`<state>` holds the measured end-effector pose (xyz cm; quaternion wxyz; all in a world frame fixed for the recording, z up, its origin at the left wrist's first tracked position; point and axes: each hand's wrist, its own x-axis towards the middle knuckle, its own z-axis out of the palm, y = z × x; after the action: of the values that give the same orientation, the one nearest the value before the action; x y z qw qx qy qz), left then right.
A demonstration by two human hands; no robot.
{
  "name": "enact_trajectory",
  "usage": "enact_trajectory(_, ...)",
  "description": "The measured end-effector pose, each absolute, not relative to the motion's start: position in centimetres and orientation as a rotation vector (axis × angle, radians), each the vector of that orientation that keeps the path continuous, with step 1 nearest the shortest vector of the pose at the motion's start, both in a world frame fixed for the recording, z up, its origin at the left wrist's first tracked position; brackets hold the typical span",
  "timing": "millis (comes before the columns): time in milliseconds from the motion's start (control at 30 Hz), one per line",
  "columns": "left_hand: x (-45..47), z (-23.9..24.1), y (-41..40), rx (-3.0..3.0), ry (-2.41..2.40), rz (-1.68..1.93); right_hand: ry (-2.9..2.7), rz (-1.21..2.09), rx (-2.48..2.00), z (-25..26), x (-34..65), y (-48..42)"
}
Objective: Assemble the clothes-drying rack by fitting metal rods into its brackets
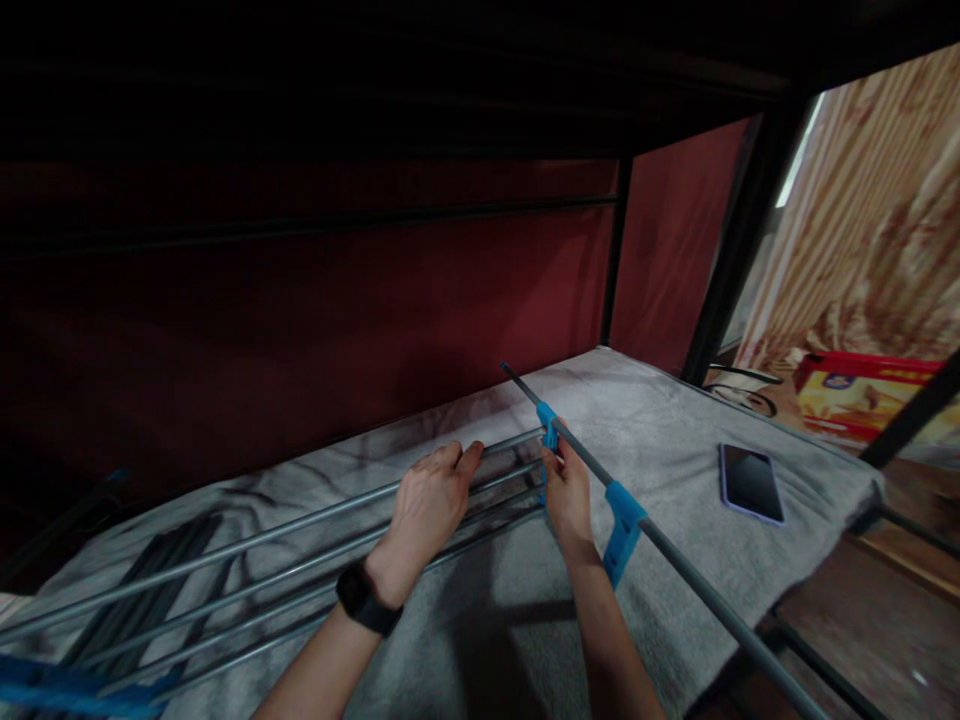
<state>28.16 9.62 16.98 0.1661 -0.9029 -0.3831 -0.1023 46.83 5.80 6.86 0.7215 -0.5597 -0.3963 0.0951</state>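
Observation:
My left hand (435, 495), with a dark watch on its wrist, is wrapped round the topmost of several parallel grey metal rods (315, 513). The rods run from a blue plastic bracket (67, 687) at the lower left to a blue connector (549, 412) on a thicker grey pole (705, 580). My right hand (568, 492) pinches this blue connector where the top rod meets it; its fingertips partly cover the joint. Closer to me, a second blue bracket (624, 525) sits on the same pole, just right of my right wrist.
Grey cloth (652, 430) covers the bed under the rods. A bundle of dark tubes (150, 580) lies at left, a phone (752, 484) at right. Black bed posts (739, 240) and a dark upper bunk frame the space. Beyond stands a red and yellow box (862, 395).

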Motion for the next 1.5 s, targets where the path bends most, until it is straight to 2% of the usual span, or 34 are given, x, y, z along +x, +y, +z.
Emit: enact_trajectory(1500, 27.9, 18.0, 9.5, -2.674, -1.119, -0.325, -0.901, 0.131, -1.33, 7.8, 46.2, 5.3)
